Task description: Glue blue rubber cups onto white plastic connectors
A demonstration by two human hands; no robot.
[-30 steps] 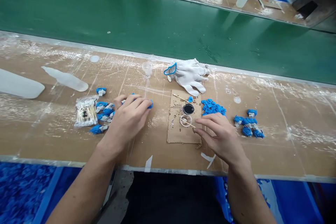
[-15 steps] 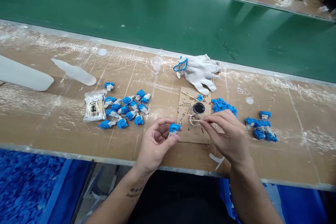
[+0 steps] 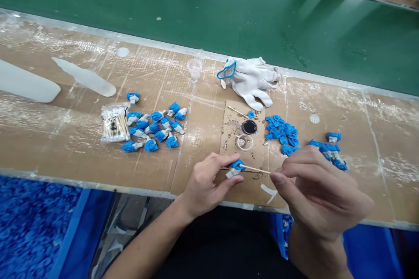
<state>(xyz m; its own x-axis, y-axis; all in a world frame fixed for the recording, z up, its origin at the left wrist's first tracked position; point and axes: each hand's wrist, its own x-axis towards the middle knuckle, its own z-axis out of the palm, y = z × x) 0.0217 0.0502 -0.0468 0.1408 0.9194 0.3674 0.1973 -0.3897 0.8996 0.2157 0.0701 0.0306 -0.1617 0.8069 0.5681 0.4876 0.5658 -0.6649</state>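
Observation:
My left hand [image 3: 209, 183] pinches a small blue-and-white plastic part [image 3: 235, 168] between thumb and fingers, just in front of a stained cardboard piece [image 3: 229, 139]. My right hand [image 3: 321, 187] grips the end of a thin wooden swab stick [image 3: 257, 169]. The stick's far tip meets the blue side of the part. On the cardboard stand a small cup of black liquid [image 3: 249, 127] and a clear cup [image 3: 244, 142]. Another swab [image 3: 237, 111] lies there beside a little blue piece [image 3: 251, 114].
Left lie several blue-and-white parts [image 3: 152, 128] and a bag of cotton swabs [image 3: 114, 124]. Loose blue pieces [image 3: 283, 130] and more assembled parts [image 3: 330, 150] sit right. White gloves [image 3: 250, 79] lie near the green belt [image 3: 196, 13]. A blue bin [image 3: 70, 235] stands below left.
My right hand has drawn the swab away from the clear cup and back toward me, and its tip now touches the part. My left hand has shifted right with the part.

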